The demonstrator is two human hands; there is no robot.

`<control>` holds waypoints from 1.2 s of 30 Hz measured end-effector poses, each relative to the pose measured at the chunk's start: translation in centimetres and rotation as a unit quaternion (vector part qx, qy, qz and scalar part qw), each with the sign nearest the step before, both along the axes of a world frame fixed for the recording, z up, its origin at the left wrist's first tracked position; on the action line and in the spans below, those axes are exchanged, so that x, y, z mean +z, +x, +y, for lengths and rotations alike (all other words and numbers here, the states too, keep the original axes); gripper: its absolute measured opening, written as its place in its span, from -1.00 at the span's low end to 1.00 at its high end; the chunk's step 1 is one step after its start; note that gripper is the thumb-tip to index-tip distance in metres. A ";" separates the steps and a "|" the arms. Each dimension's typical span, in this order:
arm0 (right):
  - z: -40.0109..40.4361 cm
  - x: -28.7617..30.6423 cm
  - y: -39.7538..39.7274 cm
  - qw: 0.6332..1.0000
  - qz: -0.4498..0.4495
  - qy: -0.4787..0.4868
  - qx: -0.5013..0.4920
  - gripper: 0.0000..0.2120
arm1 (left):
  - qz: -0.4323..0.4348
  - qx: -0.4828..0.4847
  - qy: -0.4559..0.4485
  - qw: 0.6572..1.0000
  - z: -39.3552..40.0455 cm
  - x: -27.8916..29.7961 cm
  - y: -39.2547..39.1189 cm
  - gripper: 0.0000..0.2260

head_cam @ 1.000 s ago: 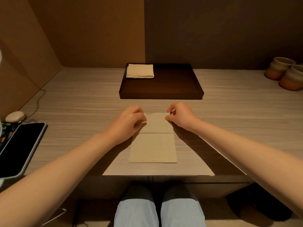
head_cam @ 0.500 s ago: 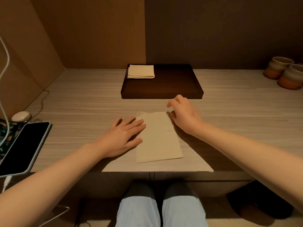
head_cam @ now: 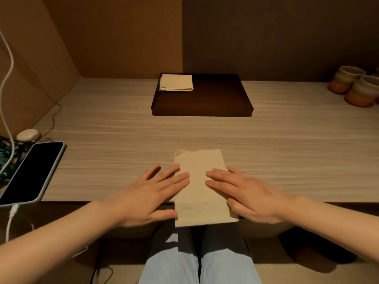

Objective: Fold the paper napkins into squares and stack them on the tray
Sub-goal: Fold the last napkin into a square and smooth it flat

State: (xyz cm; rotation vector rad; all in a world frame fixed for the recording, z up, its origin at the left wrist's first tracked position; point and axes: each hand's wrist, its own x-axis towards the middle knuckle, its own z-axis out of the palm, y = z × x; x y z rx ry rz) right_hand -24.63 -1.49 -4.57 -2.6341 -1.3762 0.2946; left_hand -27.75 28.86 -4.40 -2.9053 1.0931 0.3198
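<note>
Your left hand point(head_cam: 147, 193) and right hand point(head_cam: 246, 193) lie flat, fingers straight, pressing the beige rectangular paper napkin point(head_cam: 200, 187) overhanging the pale wood-grain desk point(head_cam: 287, 150) edge. Folded napkins point(head_cam: 176, 82) sit in the dark brown tray point(head_cam: 215, 99).

beige paper napkin point(head_cam: 202, 181): laid flat, overhanging table edge | folded napkin stack point(head_cam: 176, 82): in dark brown tray point(head_cam: 202, 112), far-left corner

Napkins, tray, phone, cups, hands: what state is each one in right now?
Napkin: flat, folded to a long rectangle, near end overhanging the table edge.
Stack: folded squares, in tray's far left corner.
Tray: mostly bare.
Left hand: open, fingers on napkin.
Right hand: open, fingers on napkin.
Phone: screen dark, cable plugged in.
Cups: upright.
</note>
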 end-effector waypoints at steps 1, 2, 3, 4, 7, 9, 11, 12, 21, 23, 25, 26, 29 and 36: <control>-0.2 0.0 -0.2 1.000 0.005 -0.005 0.006 -0.41 | 0.001 0.006 -0.004 1.000 0.0 -0.1 -0.5 -0.35; -0.3 0.1 -0.3 1.000 0.007 -0.010 0.011 -0.37 | -0.005 0.011 -0.007 1.000 0.1 -0.3 -0.7 -0.34; -0.4 0.0 -0.3 1.000 0.008 -0.015 0.015 -0.34 | -0.020 0.012 -0.010 1.000 0.2 -0.5 -0.8 -0.34; -0.4 -0.1 -0.2 1.000 0.005 -0.020 0.017 -0.31 | -0.047 0.010 -0.020 0.999 0.2 -0.7 -0.7 -0.35; -0.5 -0.8 0.0 0.999 -0.030 0.000 0.020 -0.36 | -0.116 0.007 -0.058 0.992 -0.2 -1.0 -0.7 -0.43; -0.7 -1.0 0.0 0.999 -0.042 0.026 0.020 -0.42 | -0.136 -0.006 -0.081 0.987 -0.4 -1.2 -0.6 -0.46; -0.9 -1.1 0.1 0.997 -0.057 0.052 0.016 -0.46 | -0.151 -0.019 -0.103 0.983 -0.5 -1.2 -0.6 -0.48; -1.0 -1.2 0.1 0.995 -0.079 0.066 0.016 -0.49 | -0.160 -0.022 -0.113 0.980 -0.4 -1.1 -0.6 -0.51; -0.4 -1.2 0.1 0.985 -0.081 0.147 -0.027 -0.73 | -0.185 0.027 -0.160 0.969 -0.8 -1.2 -1.0 -0.68; 0.0 -0.7 0.2 0.977 -0.014 0.192 -0.090 -0.78 | -0.155 0.069 -0.202 0.965 -1.0 -1.2 -0.8 -0.67; 0.6 -0.1 0.3 0.955 0.043 0.234 -0.177 -0.76 | -0.110 0.136 -0.269 0.947 -1.4 -1.1 -0.5 -0.71; 1.0 0.2 0.5 0.940 0.069 0.246 -0.225 -0.75 | -0.088 0.174 -0.302 0.933 -1.7 -1.0 -0.3 -0.78; 2.3 0.7 1.1 0.902 0.106 0.259 -0.329 -0.84 | -0.052 0.283 -0.360 0.888 -2.8 -1.1 0.3 -0.88; 3.8 0.9 2.4 0.885 0.101 0.215 -0.401 -0.69 | -0.034 0.444 -0.314 0.839 -4.4 -0.6 1.1 -0.73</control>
